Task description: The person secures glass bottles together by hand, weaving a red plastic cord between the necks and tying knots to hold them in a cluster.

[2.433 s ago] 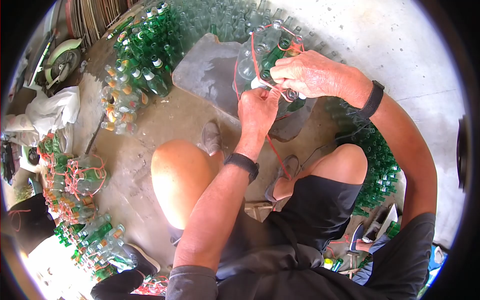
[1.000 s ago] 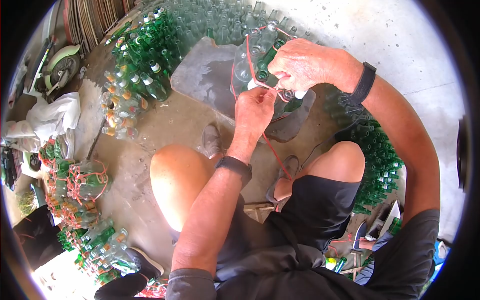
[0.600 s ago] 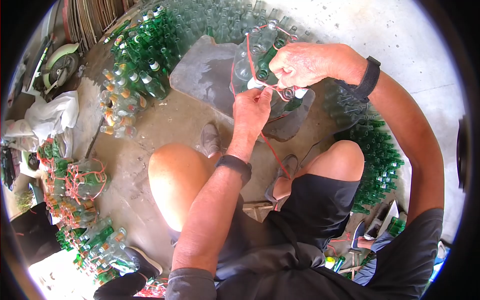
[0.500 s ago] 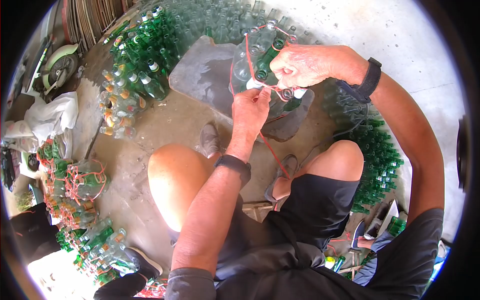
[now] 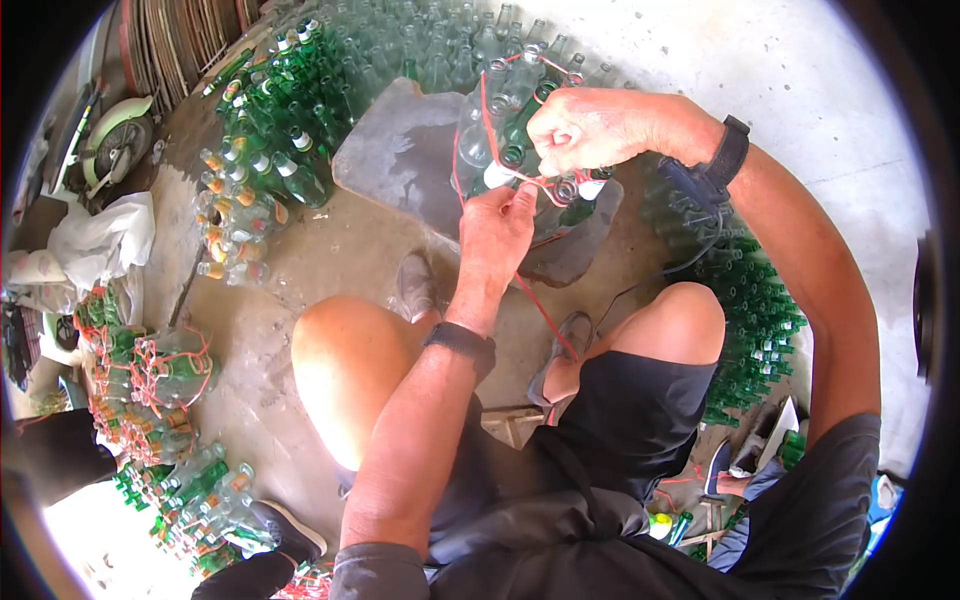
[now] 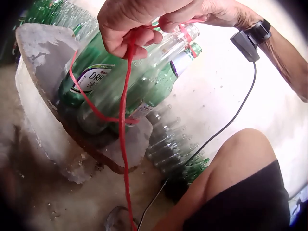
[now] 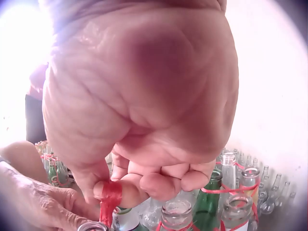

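Note:
A red plastic string (image 5: 487,120) loops around the necks of several upright glass bottles, clear and green, standing bunched on a grey stone block (image 5: 385,150). My left hand (image 5: 497,235) pinches the string near the front necks; in the left wrist view a long tail (image 6: 124,144) of it hangs below the curled fingers. My right hand (image 5: 590,130) is just above the bottles, its thumb and forefinger pinching a flattened red strip (image 7: 112,195) in the right wrist view. A green bottle (image 6: 94,79) with an oval label shows beside a clear one, a lower turn of string across them.
Loose green bottles (image 5: 310,130) and clear bottles (image 5: 440,40) crowd behind the block, more green ones (image 5: 755,330) at right. Bundles tied with red string (image 5: 175,365) stand at left. A black cable (image 6: 216,132) hangs from the right wrist.
My right hand rose from beside the left hand and turned, its fingers curling in; the red string now stretches between both hands. The view shifted slightly, and the bottles stayed on the block.

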{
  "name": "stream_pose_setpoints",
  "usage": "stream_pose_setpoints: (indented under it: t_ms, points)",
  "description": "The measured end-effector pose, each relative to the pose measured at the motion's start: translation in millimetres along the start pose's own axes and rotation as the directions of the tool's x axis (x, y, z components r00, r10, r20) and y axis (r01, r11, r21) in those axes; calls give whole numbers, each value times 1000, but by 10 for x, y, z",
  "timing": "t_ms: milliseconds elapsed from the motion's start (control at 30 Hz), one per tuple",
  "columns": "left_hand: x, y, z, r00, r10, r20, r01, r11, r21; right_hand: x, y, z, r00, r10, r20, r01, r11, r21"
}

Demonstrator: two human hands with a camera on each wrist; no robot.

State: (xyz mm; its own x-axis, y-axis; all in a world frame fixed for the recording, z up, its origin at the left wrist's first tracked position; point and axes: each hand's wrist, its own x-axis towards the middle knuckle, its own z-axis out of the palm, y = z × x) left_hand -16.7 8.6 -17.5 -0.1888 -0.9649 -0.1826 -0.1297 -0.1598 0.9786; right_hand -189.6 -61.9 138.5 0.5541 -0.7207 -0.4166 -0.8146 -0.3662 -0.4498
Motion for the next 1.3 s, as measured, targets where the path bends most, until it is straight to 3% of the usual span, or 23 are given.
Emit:
stream_pose_setpoints:
  t_ms: [133, 200, 300, 400, 467, 667, 800, 867, 900, 967, 1133, 1300]
  points:
    - [16, 46, -35, 999, -21, 24, 22, 999, -42, -65, 1, 19, 992, 128, 17, -129, 975, 183]
    - [17, 92, -30, 999, 3, 38, -1, 998, -63, -20, -8, -35, 997, 66, 49, -67, 998, 13]
    - [11, 236, -108, 999, 13, -33, -14, 999, -45, 35, -67, -60, 991, 116, 67, -112, 992, -67]
    - [44, 213, -120, 999, -25, -45, 20, 993, -113, 81, 16, -26, 999, 40, 30, -40, 999, 6]
    - [28, 220, -128, 998, 6, -70, -3, 999, 37, 25, 15, -17, 998, 57, -2, -57, 996, 61]
    - [-64, 326, -143, 992, 96, -83, -83, 986, 146, -67, -10, 16, 994, 36, -102, -6, 960, 279]
    - [-117, 459, -196, 984, 108, -145, -95, 991, 93, -96, -35, 56, 985, 69, -156, -18, 950, 312]
    - [-121, 495, -185, 951, 264, -160, -235, 955, 180, -105, -14, 90, 980, 81, -183, -13, 940, 341]
    - [-127, 530, -165, 951, 265, -159, -236, 955, 180, -107, -10, 99, 973, 93, -209, -9, 928, 372]
    - [-138, 600, -112, 884, 428, -187, -387, 895, 220, -113, 10, 104, 975, 107, -193, -24, 920, 390]
    - [-34, 621, -103, 874, 470, -121, -407, 845, 347, -169, 24, 84, 962, 183, -205, -78, 898, 433]
    - [36, 638, -99, 882, 467, -68, -405, 822, 400, -171, 123, 116, 971, 77, -224, 32, 896, 443]
